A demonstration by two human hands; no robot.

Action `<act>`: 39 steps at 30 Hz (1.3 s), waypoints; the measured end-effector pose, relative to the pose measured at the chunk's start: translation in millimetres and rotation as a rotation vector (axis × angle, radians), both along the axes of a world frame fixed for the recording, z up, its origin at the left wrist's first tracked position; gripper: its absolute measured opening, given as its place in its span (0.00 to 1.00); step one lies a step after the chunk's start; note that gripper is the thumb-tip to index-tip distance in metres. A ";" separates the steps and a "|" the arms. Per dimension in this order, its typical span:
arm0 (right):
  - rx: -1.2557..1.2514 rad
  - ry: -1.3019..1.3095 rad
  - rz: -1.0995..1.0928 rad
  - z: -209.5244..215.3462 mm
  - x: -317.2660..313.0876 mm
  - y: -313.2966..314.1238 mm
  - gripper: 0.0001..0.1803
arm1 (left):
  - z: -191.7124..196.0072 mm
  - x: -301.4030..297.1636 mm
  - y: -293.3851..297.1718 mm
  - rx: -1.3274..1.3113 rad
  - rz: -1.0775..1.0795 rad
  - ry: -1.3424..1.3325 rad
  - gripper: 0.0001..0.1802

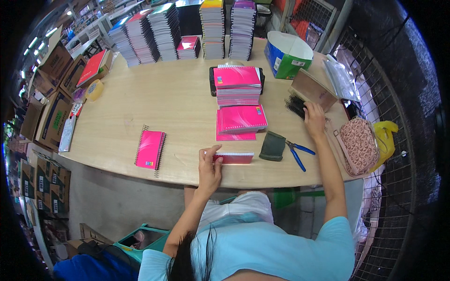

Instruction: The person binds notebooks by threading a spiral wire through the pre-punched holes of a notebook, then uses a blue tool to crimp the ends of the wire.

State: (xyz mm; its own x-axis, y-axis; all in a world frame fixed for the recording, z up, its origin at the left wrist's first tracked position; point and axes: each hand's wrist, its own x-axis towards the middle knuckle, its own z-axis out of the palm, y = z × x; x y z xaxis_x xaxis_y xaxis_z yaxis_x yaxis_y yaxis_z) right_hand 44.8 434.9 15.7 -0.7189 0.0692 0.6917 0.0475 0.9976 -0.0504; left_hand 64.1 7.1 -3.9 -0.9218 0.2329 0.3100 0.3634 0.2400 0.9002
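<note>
My left hand (209,169) grips a small unbound pink notebook (234,158), holding it on edge near the table's front, with its pages facing up. At the right, my right hand (315,117) has its fingers curled onto a pile of black spiral binding coils (296,104) beside an open cardboard box (315,90). Straight ahead lie stacked pink notebooks (239,119), with another pink stack (237,79) behind them on a black tray. A pink notebook with a black coil (150,149) along its side rests to the left.
Blue-handled pliers (297,154) and a dark green pad (272,145) lie between my hands. Tall notebook stacks (164,33) line the far edge. A patterned pouch (358,145) sits at right, a cut-open carton (288,56) behind. Tape (94,90) and boxes (56,119) are at left.
</note>
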 end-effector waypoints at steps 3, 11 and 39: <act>-0.031 -0.066 0.152 29.6 9.7 -19.8 0.16 | 2.9 -0.5 1.6 -0.065 0.019 0.147 0.16; -0.719 -0.505 0.559 55.5 75.8 -159.2 0.13 | -10.4 -1.8 6.1 -0.011 0.044 0.126 0.12; -0.782 -0.563 0.628 42.2 86.7 -185.6 0.15 | -13.4 6.4 11.8 0.052 0.095 0.117 0.14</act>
